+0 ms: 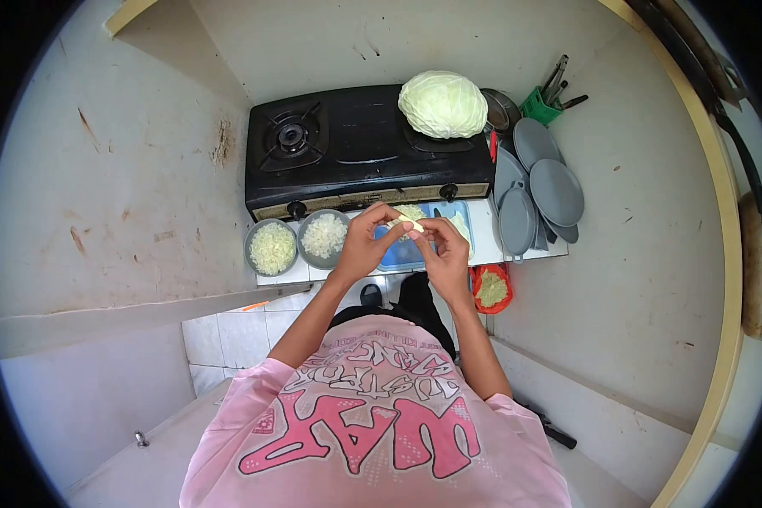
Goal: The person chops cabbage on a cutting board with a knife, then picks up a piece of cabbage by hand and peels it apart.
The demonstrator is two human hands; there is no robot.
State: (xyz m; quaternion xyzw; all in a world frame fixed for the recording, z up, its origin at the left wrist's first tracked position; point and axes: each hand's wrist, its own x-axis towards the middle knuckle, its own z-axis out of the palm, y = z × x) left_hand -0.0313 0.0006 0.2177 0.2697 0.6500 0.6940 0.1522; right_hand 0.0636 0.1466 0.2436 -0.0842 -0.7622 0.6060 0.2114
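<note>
My left hand [369,240] and my right hand [446,251] meet in front of my chest, fingers pinched around a small pale yellow-green piece [410,223], which looks like cabbage. Below them lies a blue cutting board [395,259], partly covered by my hands. Chopped pale bits [411,211] rest on its far side. Near its right side are a dark knife handle [438,215] and a larger pale leafy piece [461,225]. To the left stand two grey bowls: one bowl [248,247] holds pale green chopped pieces, the other bowl [302,252] whiter ones.
Behind the board is a black two-burner stove [356,127], with a whole cabbage [443,104] on its right burner. Grey plates [557,193] and a green utensil basket [537,108] stand at the right. A red bag [507,304] with pale scraps sits below the counter edge.
</note>
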